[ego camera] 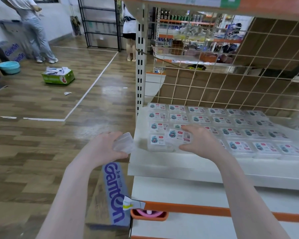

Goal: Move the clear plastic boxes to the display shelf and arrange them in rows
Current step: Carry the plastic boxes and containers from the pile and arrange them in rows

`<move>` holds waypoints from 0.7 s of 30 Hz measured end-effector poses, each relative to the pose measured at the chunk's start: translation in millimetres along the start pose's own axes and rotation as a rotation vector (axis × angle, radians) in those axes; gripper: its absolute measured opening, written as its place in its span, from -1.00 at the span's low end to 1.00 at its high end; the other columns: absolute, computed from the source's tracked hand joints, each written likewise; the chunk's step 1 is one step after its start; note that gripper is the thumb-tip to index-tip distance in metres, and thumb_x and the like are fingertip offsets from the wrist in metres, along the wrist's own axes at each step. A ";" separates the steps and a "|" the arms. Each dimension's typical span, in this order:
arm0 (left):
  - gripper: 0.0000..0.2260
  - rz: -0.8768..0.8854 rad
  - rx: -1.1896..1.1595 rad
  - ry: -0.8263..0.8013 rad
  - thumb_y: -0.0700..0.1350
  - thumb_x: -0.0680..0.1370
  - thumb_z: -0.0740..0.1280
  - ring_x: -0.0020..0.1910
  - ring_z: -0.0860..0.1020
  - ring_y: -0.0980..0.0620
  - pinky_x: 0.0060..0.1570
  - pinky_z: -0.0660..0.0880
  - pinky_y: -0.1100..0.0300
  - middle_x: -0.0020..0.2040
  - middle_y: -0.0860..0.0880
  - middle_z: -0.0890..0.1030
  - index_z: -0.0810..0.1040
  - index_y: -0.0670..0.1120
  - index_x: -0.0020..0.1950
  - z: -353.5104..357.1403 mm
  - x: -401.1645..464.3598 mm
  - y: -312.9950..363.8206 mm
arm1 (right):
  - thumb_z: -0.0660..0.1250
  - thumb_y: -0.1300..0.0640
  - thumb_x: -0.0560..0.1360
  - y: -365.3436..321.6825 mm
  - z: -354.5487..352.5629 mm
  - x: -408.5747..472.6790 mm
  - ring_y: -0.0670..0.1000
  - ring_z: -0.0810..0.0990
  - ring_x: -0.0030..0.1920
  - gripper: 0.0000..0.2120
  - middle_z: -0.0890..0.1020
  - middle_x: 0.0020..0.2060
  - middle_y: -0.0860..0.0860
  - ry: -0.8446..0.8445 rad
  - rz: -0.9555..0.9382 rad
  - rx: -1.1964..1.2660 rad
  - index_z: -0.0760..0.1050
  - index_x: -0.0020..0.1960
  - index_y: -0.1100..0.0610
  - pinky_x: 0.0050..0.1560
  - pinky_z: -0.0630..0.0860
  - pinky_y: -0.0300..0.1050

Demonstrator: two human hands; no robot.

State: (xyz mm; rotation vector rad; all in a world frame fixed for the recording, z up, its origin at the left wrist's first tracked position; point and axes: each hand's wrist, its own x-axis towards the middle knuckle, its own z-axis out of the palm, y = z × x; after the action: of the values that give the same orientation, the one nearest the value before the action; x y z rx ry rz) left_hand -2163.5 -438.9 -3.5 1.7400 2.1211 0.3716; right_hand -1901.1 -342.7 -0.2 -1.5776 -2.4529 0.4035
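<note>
Right hand (199, 141) fingers clamp a labelled clear plastic box (179, 136) over the white display shelf (162, 163); left hand (107, 147), at nine o'clock, grips another clear box (123, 142). Best set flush beside its row neighbours, label up.

Boxes (240, 147) in rows on shelf (179, 163)

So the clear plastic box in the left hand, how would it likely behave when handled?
The clear box is probably light: the left hand holds it alone, off the shelf. Its thin see-through walls suggest it may flex or crack if squeezed. Flat and low like the shelved boxes, it should sit without tipping, though smooth plastic may slide when pushed.
</note>
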 end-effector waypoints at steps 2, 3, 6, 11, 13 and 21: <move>-0.35 -0.004 -0.005 -0.002 0.09 0.43 0.44 0.20 0.44 0.00 0.13 0.42 0.13 0.27 0.02 0.47 0.27 0.05 0.46 -0.2 -1.0 -0.5 | 0.44 0.02 0.38 -6.9 -2.2 -6.6 -0.03 0.32 0.36 -0.36 0.39 0.37 -0.06 0.013 -0.031 0.043 0.33 0.41 0.06 0.27 0.24 -0.21; -0.36 -0.004 -0.005 -0.003 0.08 0.42 0.44 0.19 0.45 0.00 0.13 0.42 0.13 0.26 0.02 0.48 0.28 0.05 0.45 -0.1 -1.5 -0.5 | 0.45 0.02 0.37 -10.3 -2.4 -10.4 -0.05 0.32 0.36 -0.36 0.38 0.37 -0.07 0.009 -0.047 0.068 0.34 0.40 0.06 0.27 0.23 -0.23; -0.37 0.006 -0.005 -0.012 0.08 0.42 0.44 0.17 0.45 0.00 0.13 0.43 0.11 0.24 0.01 0.48 0.30 0.04 0.44 0.4 -2.6 0.6 | 0.46 0.04 0.37 -18.2 1.3 -22.4 -0.09 0.32 0.34 -0.38 0.39 0.36 -0.10 -0.033 -0.105 0.119 0.37 0.39 0.03 0.21 0.20 -0.32; -0.37 0.029 -0.007 -0.017 0.09 0.42 0.43 0.16 0.45 0.00 0.11 0.43 0.13 0.24 0.00 0.49 0.30 0.02 0.44 0.7 -5.6 2.3 | 0.44 0.00 0.40 -22.0 14.3 -34.0 -0.11 0.25 0.38 -0.36 0.34 0.38 -0.13 -0.134 -0.120 0.115 0.31 0.43 -0.04 0.26 0.16 -0.31; -0.36 0.033 -0.012 -0.018 0.10 0.42 0.43 0.17 0.45 0.00 0.12 0.43 0.12 0.24 0.00 0.49 0.30 0.02 0.44 1.1 -7.5 1.0 | 0.43 -0.02 0.41 -22.8 19.0 -34.6 -0.09 0.19 0.41 -0.34 0.31 0.40 -0.11 -0.153 -0.108 0.085 0.27 0.45 -0.04 0.34 0.13 -0.23; -0.36 0.028 -0.023 -0.026 0.09 0.42 0.44 0.16 0.47 0.01 0.12 0.46 0.11 0.23 0.01 0.50 0.29 0.03 0.45 1.1 -13.4 -5.9 | 0.44 -0.01 0.41 -32.9 26.9 -26.3 -0.04 0.22 0.39 -0.32 0.32 0.40 -0.05 -0.140 -0.127 0.010 0.27 0.45 0.02 0.28 0.14 -0.25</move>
State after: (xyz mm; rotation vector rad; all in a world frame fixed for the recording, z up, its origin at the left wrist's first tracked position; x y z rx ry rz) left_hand -2166.0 -453.3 -5.5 1.7541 2.0676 0.3778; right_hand -1926.8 -382.9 -15.1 -1.4240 -2.6330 0.5201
